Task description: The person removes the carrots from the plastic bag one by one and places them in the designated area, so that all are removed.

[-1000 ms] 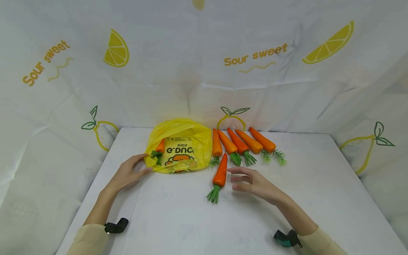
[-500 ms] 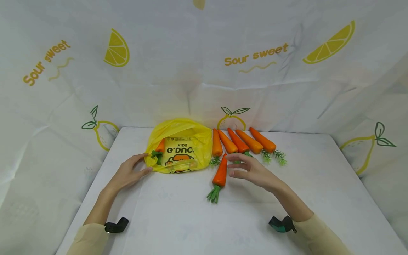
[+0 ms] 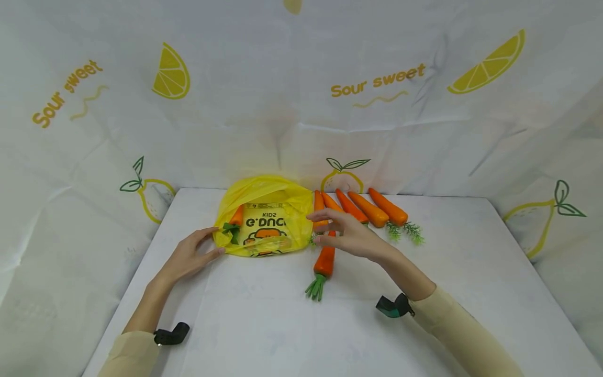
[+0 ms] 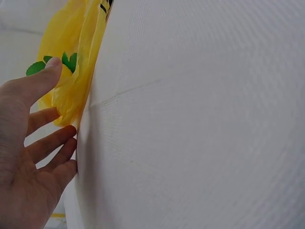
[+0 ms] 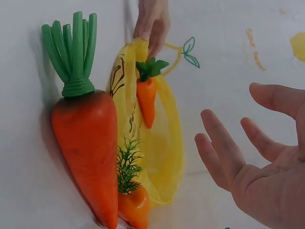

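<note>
My left hand [image 3: 190, 255] rests at the near left corner of a yellow plastic bag [image 3: 301, 222], thumb and fingers spread and touching its rim. The bag lies with its mouth toward me. Inside, at the left, is an orange carrot with green leaves [image 3: 237, 215]. My right hand [image 3: 350, 234] hangs over the carrots beside the bag with fingers apart and nothing between them, fingertips close to the bag's right edge. Below it lies a larger carrot [image 3: 324, 262] with a green stalk, its upper part overlapped by the fingers. The right wrist view shows this carrot [image 5: 88, 148] close up.
A row of several carrots [image 3: 374, 214] lies along the table's back edge, right of the bag; some are partly hidden by my right hand. Behind stands a white cloth [image 3: 264, 125] with lemon prints. White covering spreads over the table [image 3: 264, 324].
My right hand has moved left and away from me, from beside the near carrot to above the carrots by the bag. The left hand and bag have stayed put.
</note>
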Available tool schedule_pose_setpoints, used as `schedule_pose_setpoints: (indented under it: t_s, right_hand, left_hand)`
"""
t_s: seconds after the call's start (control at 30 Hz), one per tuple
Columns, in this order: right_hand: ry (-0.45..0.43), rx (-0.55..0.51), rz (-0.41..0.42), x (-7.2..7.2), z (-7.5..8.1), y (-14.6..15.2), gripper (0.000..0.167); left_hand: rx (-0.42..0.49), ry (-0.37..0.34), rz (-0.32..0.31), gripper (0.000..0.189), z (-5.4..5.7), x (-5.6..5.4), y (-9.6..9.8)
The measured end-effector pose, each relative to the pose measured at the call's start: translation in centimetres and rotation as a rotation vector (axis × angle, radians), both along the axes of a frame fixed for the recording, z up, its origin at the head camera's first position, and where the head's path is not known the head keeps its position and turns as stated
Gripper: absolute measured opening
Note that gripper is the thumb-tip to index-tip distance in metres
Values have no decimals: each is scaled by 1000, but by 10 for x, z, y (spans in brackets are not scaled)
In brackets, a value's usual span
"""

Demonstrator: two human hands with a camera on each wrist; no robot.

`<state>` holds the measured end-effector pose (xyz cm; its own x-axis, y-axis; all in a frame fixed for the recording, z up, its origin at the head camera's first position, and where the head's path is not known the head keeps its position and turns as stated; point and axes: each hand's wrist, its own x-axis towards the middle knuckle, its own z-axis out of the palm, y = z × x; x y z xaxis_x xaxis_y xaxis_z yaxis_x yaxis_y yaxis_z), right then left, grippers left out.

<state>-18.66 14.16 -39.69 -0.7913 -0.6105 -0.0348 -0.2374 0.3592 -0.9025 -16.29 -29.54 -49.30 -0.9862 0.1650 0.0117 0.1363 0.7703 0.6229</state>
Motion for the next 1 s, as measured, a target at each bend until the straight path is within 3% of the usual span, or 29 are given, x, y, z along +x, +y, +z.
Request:
schedule_pose_setpoints:
  t_s: [0.47, 1.0]
  right_hand:
    - [79, -13, 87, -27, 0, -52, 47]
    - [31, -39, 139, -52, -10, -110, 39]
  left_hand:
    - [12, -2, 2, 72, -1, 1, -1]
    - [21, -7, 5, 73, 0, 1, 0]
